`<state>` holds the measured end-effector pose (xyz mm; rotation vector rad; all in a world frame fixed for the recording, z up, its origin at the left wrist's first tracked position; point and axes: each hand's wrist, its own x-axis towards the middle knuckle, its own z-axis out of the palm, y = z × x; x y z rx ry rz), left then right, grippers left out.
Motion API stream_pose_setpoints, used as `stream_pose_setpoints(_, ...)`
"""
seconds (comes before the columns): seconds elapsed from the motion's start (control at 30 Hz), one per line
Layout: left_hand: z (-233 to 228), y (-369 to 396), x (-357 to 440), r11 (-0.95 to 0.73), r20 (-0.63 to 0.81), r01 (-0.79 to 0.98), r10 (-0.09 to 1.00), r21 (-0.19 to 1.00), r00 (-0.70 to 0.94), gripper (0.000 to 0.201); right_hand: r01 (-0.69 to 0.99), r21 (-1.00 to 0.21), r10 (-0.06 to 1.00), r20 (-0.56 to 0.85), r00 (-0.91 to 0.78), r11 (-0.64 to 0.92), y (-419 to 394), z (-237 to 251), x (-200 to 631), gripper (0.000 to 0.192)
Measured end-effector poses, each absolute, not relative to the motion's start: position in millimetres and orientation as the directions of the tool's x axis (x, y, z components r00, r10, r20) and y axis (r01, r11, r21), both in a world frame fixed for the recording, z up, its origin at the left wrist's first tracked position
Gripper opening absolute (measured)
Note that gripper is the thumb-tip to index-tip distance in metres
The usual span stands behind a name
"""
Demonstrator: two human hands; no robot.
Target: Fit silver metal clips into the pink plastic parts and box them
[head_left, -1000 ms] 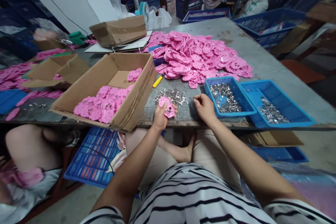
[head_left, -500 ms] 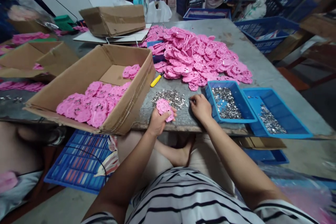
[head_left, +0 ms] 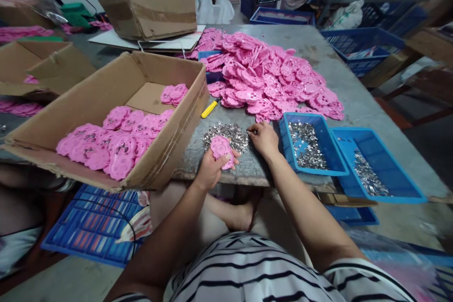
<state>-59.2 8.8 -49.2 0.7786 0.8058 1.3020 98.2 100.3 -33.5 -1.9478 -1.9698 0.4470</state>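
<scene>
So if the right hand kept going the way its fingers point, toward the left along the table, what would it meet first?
The right hand has its fingertips at the edge of the loose pile of small metal pieces, so it would likely meet those first. The pink piece in the left hand sits nearer, probably off that line.

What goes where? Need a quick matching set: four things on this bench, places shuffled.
Things:
1. pink piece
2. yellow tool
3. loose metal bits
4. cardboard box

Places:
A. on the table beside the box
B. in the left hand
C. at the right hand fingertips
D. at the table's near left edge

Pairs: 1-B, 2-A, 3-C, 4-D
</scene>
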Motion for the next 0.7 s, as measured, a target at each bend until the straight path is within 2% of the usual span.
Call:
stream_pose_setpoints(0.2,-50.7,10.6,-58.5,0.105,-0.071,-0.502,0.994,0.859,0.087,0.056,0.87,-0.489,0.998,0.058,-0.03,0.055,99.3,-36.0,98.8,0.015)
stream_pose_setpoints(0.4,-41.4,-0.4,-52.7,0.093,-0.127,-0.497,0.991,0.863,-0.034,0.05,0.751,-0.657,0.994,0.11,-0.001,0.074,84.8,-26.6,98.8,0.008)
stream_pose_setpoints(0.47,-34.1,-8.9,-50.0,0.098,-0.157,-0.494,0.984,0.864,-0.08,0.046,0.609,-0.785,0.994,0.082,-0.077,0.112,68.6,-19.0,96.6,0.007)
stream_pose_setpoints(0.53,-26.8,-17.2,-46.9,0.103,-0.183,-0.467,0.975,0.878,-0.129,0.042,0.384,-0.915,0.973,0.041,-0.228,0.129,49.4,-9.9,95.6,0.012)
stream_pose_setpoints(0.6,-21.5,-23.6,-43.3,0.108,-0.2,-0.42,0.963,0.901,-0.182,0.04,0.216,-0.971,0.925,0.017,-0.379,0.106,31.6,-0.9,96.5,0.015)
stream_pose_setpoints(0.7,-18.9,-29.1,-37.4,0.124,-0.219,-0.348,0.944,0.929,-0.248,0.038,0.229,-0.965,0.874,-0.002,-0.486,0.125,13.7,7.6,99.9,0.013)
